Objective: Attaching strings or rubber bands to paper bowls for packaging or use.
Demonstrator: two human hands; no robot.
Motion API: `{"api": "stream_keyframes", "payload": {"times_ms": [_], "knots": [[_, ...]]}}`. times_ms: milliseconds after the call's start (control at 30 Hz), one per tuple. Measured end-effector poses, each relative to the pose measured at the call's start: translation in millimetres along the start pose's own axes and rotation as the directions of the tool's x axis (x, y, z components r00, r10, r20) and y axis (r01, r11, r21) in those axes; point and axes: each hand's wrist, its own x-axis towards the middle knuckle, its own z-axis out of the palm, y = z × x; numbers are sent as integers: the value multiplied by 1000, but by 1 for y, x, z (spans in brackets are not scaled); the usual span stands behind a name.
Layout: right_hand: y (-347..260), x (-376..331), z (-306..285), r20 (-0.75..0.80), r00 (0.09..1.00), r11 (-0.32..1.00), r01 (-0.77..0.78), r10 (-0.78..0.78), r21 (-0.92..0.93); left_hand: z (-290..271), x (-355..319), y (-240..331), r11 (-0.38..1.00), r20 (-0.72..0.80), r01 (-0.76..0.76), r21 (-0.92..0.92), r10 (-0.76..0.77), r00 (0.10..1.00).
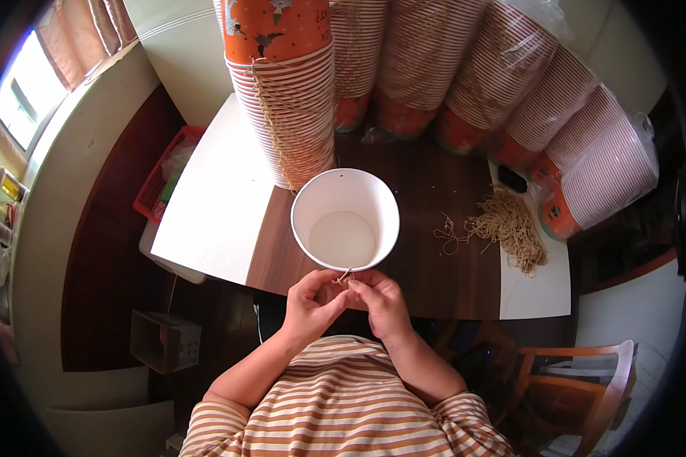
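Observation:
A white paper bucket [345, 217] with an open top stands in front of me on the dark wooden table [434, 274]. At its near rim, my left hand [311, 303] and my right hand [381, 301] meet, fingers pinched on a short tan string [344, 276] that runs to the rim. A loose pile of the same tan strings [507, 225] lies on the table to the right.
Tall stacks of orange and white paper buckets [290, 91] stand and lean along the table's back, some wrapped in plastic [610, 171]. A red basket [164, 183] sits to the left, a cardboard box [164, 341] on the floor, a wooden chair [579, 388] at lower right.

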Motion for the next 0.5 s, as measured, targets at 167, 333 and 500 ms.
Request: {"api": "stream_keyframes", "payload": {"times_ms": [167,333,500], "knots": [[4,0,-3,4,988,978,155,-156,-137,-2,3,-1,993,-4,2,122,-2,1000],[8,4,-7,-18,962,923,255,-271,-289,-4,3,-2,984,-25,21,177,-17,1000],[6,3,-3,-30,939,894,317,-343,-318,-6,4,0,982,-34,21,186,-15,999]]}}
